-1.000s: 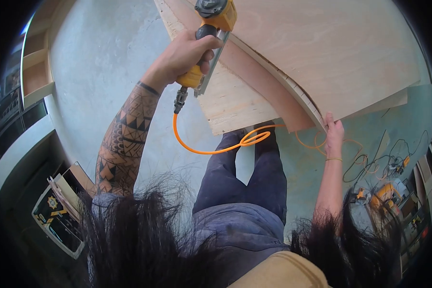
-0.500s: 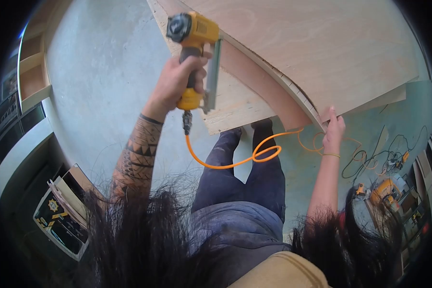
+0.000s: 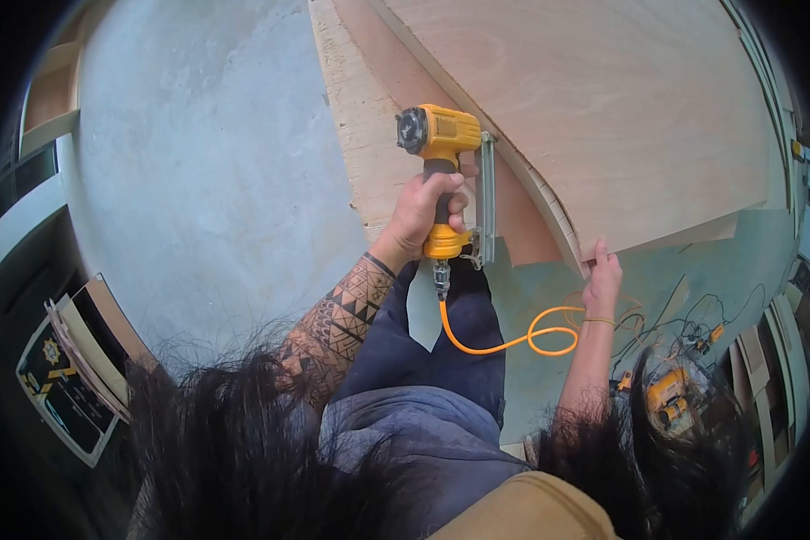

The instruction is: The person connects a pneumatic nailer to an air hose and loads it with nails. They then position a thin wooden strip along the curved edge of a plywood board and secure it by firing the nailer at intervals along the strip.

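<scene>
The left hand (image 3: 423, 211) is wrapped tight around the yellow nail gun (image 3: 443, 171), its magazine running alongside the curved plywood panel (image 3: 603, 108)'s edge, while the right hand (image 3: 600, 279) presses flat fingers on that edge's near end.

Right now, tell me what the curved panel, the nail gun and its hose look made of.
Curved panel: bare plywood, pale grain, unfinished. Nail gun: yellow body, probably painted metal or plastic, with a metal magazine. Hose: glossy orange, likely flexible plastic or rubber.
</scene>
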Tool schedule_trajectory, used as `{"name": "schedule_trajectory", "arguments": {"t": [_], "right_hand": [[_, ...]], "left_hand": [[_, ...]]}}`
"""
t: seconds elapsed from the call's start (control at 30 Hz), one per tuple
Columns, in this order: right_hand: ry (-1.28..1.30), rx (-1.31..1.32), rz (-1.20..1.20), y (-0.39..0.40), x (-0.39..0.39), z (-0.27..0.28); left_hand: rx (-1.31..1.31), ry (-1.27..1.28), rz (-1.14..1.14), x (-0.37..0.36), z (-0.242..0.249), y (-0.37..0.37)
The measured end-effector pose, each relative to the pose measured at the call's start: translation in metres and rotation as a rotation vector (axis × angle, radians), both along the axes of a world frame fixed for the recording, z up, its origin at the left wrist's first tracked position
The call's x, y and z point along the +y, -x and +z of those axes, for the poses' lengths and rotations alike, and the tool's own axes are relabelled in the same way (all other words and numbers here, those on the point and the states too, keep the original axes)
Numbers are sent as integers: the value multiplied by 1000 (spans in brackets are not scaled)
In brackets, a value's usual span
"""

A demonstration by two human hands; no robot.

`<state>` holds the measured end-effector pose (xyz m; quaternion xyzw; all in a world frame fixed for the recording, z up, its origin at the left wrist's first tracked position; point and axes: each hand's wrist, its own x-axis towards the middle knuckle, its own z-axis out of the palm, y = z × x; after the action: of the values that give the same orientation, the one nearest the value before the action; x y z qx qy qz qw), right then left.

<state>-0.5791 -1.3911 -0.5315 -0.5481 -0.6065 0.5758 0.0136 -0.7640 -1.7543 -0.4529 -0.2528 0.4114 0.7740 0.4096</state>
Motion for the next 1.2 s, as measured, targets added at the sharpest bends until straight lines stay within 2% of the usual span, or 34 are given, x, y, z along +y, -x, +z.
{"name": "schedule_trajectory", "arguments": {"t": [0.43, 0.63, 0.7, 0.77, 0.83, 0.9, 1.0, 1.1, 1.2], "right_hand": [[61, 44, -22, 2, -6, 8], [38, -112, 59, 8, -7, 12], [-985, -497, 318, 35, -38, 22], [-1129, -12, 547, 74, -69, 41], [-1002, 221, 889, 124, -103, 52], [-988, 320, 1152, 163, -125, 43], [-948, 368, 1135, 179, -134, 11], [-1065, 370, 1092, 172, -134, -1], [-1085, 393, 1045, 175, -137, -3]], "left_hand": [[12, 8, -23, -3, 2, 0], [24, 12, -35, -4, 2, 3], [26, 25, -42, -4, 3, 2], [-3, 19, -35, -4, 3, 4], [-8, 15, -35, -5, 2, 4], [-15, 11, -39, -4, 1, 4], [20, 32, -73, -5, 4, 8], [5, 27, -71, -8, 9, 9], [106, 174, -114, -26, 37, 29]]}}
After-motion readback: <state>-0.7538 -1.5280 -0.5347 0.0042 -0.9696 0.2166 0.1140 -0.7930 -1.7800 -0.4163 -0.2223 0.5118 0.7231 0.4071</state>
